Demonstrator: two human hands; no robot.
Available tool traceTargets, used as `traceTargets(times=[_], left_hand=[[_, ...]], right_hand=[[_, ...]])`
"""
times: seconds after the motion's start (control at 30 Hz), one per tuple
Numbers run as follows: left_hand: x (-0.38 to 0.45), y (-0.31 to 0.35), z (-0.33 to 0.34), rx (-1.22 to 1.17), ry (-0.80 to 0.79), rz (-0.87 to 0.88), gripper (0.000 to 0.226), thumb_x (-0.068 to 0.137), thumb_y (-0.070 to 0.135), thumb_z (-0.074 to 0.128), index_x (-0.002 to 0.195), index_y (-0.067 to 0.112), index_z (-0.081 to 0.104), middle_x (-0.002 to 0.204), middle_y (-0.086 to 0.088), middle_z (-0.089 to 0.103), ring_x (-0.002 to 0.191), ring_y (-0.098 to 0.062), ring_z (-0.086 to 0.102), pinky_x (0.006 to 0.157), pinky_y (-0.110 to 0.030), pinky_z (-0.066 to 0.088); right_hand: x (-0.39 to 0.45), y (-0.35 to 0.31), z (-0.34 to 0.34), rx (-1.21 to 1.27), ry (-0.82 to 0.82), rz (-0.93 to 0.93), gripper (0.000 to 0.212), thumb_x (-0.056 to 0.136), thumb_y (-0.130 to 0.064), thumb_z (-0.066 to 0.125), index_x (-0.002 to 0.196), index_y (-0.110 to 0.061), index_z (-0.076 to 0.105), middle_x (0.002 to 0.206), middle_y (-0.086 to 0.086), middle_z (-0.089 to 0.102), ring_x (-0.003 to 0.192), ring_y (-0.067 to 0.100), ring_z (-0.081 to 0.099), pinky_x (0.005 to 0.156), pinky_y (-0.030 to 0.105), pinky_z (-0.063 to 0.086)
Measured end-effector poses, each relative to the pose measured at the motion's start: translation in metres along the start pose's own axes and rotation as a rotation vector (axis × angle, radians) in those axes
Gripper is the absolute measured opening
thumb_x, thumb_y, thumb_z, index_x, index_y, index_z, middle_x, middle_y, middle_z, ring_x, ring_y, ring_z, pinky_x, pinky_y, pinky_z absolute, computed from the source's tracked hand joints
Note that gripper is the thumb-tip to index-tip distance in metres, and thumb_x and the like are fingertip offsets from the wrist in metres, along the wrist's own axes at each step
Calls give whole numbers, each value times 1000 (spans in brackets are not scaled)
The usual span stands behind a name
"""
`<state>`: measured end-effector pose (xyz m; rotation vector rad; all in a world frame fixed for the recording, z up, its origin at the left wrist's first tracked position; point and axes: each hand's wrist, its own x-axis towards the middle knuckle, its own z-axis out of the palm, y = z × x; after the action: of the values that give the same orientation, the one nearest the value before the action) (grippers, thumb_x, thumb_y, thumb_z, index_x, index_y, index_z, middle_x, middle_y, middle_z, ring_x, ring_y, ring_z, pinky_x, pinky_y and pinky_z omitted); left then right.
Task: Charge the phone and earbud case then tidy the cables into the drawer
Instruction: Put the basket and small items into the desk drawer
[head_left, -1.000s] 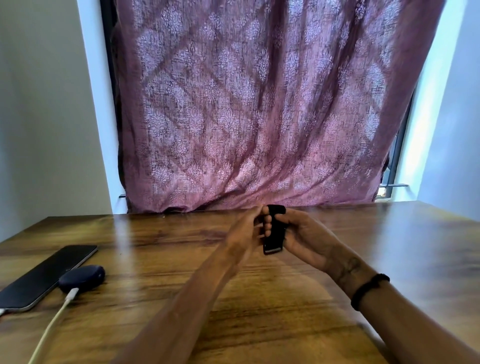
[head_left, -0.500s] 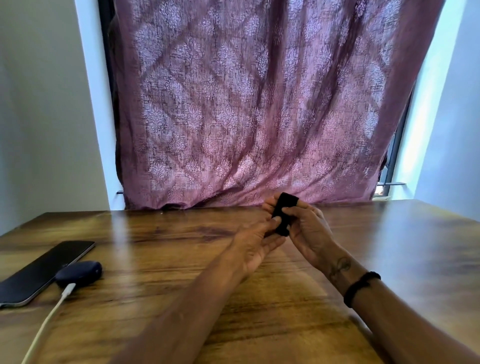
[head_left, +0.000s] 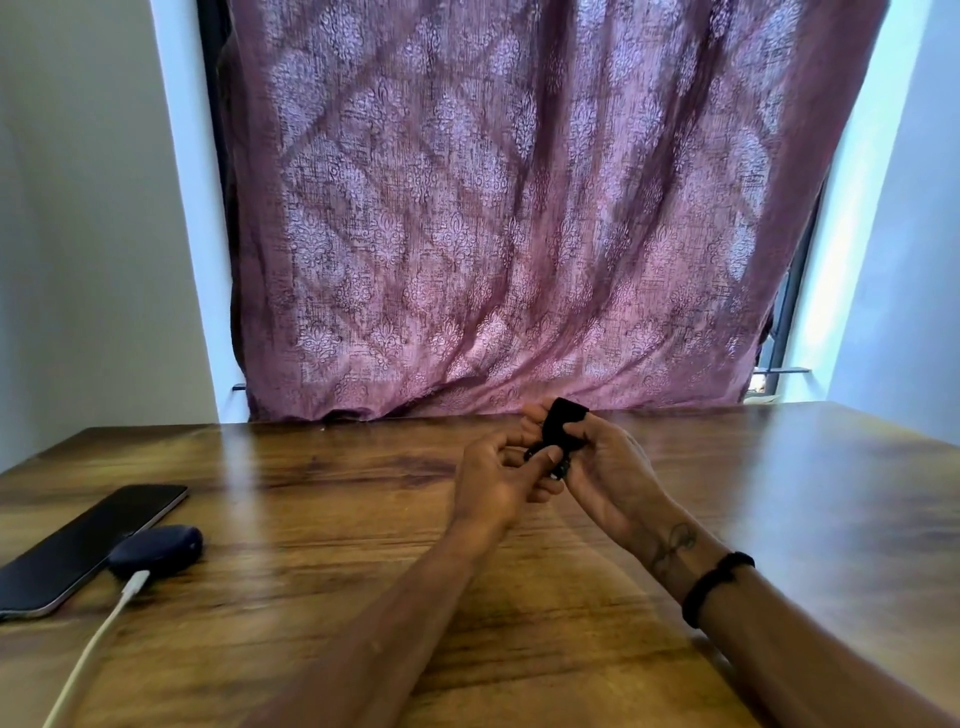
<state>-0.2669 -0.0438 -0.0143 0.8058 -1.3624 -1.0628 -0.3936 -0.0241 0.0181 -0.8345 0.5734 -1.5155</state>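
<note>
At the far left of the wooden table (head_left: 311, 519) the phone (head_left: 88, 545) lies flat, screen up, a thin, rigid slab that looks slick and breakable and is best taken by its long edges. Touching or just beside its near corner sits the dark earbud case (head_left: 161, 552), small, rounded and probably light and slippery; a white cable (head_left: 98, 644) is plugged into its near end and trails off the bottom edge. That cable looks limp and springy, so I judge it wants gripping at the stiff plug rather than along its length.

Toward the middle, the left hand (head_left: 498, 483) is curled with its thumb pressing on the lower end of a small black object (head_left: 561, 426), and the right hand (head_left: 608, 467) pinches its upper part between thumb and fingers. It may be a bundled black cable or strap; the view is too dark to say. No drawer is visible.
</note>
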Motion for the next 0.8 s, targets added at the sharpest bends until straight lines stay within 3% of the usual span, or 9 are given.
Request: traceTargets(times=[0.07,0.17,0.23,0.4,0.57,0.7,0.8], left_hand=[[5,-2,-3,-76,-67,-56,29,87,8,80,111,3,65,79,-15,75,64,-22,75,58,-27,60],[7,-4,-6,-114,-163,-105,29,88,2,76,114,8,64,78,-7,75,67,-20,75,62,-28,61],[9,-4,-9,-32,-181,-121,20,90,5,75,106,11,65,75,-2,74,62,-16,73,60,-28,57],[11,-7,-9,71,-71,-115,12,91,20,77,87,13,67,68,1,62,52,-10,50,47,-20,41],[10,0,-4,-7,-10,-59,13,88,23,80,84,15,70,75,-1,62,56,-6,48,53,-20,41],[5,0,2,178,10,68,13,83,36,84,82,27,74,86,0,73,74,-14,63,69,-34,51],[2,3,-5,551,60,341,21,84,34,82,93,20,68,95,4,61,80,-9,60,71,-23,52]], right_hand=[[4,-2,-4,5,11,3,33,102,-1,36,124,7,60,128,23,69,121,35,66,90,41,60],[8,-4,-10,10,11,20,34,103,-3,37,125,7,59,129,23,68,121,33,67,97,44,55],[10,-2,-11,19,0,54,37,103,-4,36,132,8,56,129,24,68,120,33,68,98,43,55],[10,-9,-13,-74,-57,141,38,101,-1,41,136,11,52,131,28,65,124,39,64,102,44,54],[6,-32,-24,-139,-45,171,43,92,2,62,131,17,53,129,34,64,121,41,65,96,46,59],[6,-33,-26,-255,168,176,37,84,-18,81,112,3,69,104,23,76,94,32,76,77,41,65],[6,-32,-35,-386,227,167,27,85,-21,81,102,-1,74,96,17,76,78,23,71,71,32,64]])
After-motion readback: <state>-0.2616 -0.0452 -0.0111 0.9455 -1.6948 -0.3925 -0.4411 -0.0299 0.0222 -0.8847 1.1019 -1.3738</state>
